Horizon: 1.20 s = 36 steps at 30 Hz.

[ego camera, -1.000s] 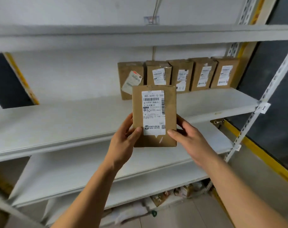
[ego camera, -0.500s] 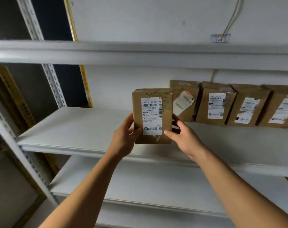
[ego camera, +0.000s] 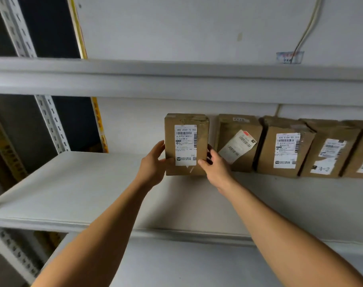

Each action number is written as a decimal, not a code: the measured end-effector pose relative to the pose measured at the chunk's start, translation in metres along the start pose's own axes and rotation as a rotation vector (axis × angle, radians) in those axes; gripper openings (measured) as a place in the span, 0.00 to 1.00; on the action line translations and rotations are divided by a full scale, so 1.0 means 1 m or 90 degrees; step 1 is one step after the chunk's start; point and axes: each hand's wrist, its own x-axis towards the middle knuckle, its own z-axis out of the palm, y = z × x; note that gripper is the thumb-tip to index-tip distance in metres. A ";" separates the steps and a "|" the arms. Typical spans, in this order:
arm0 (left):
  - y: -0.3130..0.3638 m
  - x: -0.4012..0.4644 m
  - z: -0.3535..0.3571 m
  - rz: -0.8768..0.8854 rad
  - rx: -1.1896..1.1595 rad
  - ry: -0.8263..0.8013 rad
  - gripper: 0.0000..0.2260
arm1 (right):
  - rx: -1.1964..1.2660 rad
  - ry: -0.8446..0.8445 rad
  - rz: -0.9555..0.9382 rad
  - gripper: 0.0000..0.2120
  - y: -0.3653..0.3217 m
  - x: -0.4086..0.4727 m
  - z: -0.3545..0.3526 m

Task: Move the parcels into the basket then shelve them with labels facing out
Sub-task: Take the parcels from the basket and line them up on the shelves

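Head view, hands (ego camera: pixel 184 168) holding parcel (ego camera: pixel 186 144), shelved parcels (ego camera: pixel 286 147) just beside

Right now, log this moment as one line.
step: shelving | left hand + right hand: hold parcel upright | label: facing out | place: shelf, left of parcel row

Upright brown cardboard parcel (ego camera: pixel 186 144) on white metal shelf (ego camera: pixel 73 189), left of leaning brown parcel row (ego camera: pixel 288 147); left hand (ego camera: pixel 153 162) and right hand (ego camera: pixel 214 167) flank it.

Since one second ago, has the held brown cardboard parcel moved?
Yes. The held brown cardboard parcel went back and left, now standing beside the leftmost shelved parcel.
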 end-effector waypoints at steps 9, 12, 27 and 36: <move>-0.029 0.062 0.011 0.001 0.013 -0.089 0.30 | -0.064 0.119 0.097 0.23 0.020 0.042 0.025; -0.034 0.076 0.018 0.004 -0.007 -0.097 0.31 | -0.098 0.139 0.106 0.22 0.022 0.051 0.028; -0.035 0.070 0.028 -0.039 -0.033 -0.101 0.38 | -0.071 0.104 0.131 0.30 0.024 0.056 0.029; -0.012 -0.008 0.030 -0.103 0.081 0.011 0.28 | 0.024 -0.018 0.046 0.24 0.036 0.000 -0.022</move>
